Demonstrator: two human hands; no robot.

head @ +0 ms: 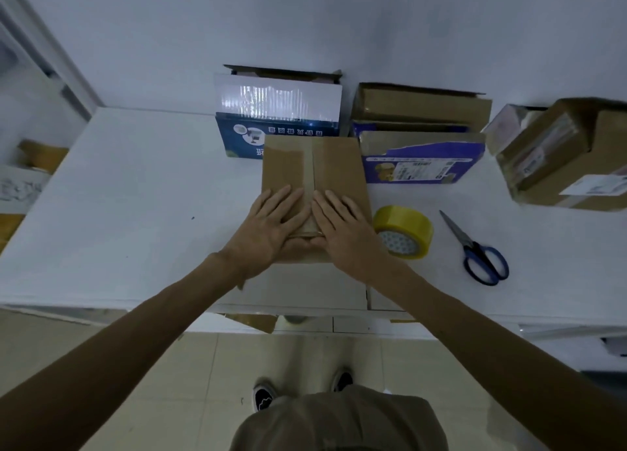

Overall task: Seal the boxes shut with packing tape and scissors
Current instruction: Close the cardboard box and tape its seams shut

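Box in work: a brown cardboard box (336,169) stood on the white table (135,196), near the front edge and about mid-width, its top flaps closed.
Seam: a strip of tape (307,165) ran from the far edge of the lid toward the near edge, along the line where the flaps met.
Left hand (271,223): lay flat on the lid just left of the seam, fingers straight and slightly spread, pressing down and gripping nothing.
Right hand (342,226): lay flat just right of the seam in the same way, fingers straight and holding nothing; the two thumbs came close together at the near edge of the lid.
Tape roll (403,230): yellowish and clear, it rested on the table just right of the box, beside the right wrist.
Scissors (475,247): blue-handled and closed, they lay further right, apart from the roll, tips pointing far and handles near.
Far row: a blue and white carton (278,111) stood behind the box, with an open brown carton (420,106) and a purple printed carton (420,160) to its right.
Far right: a taped brown parcel (559,155) bearing a label sat at the table's right end.
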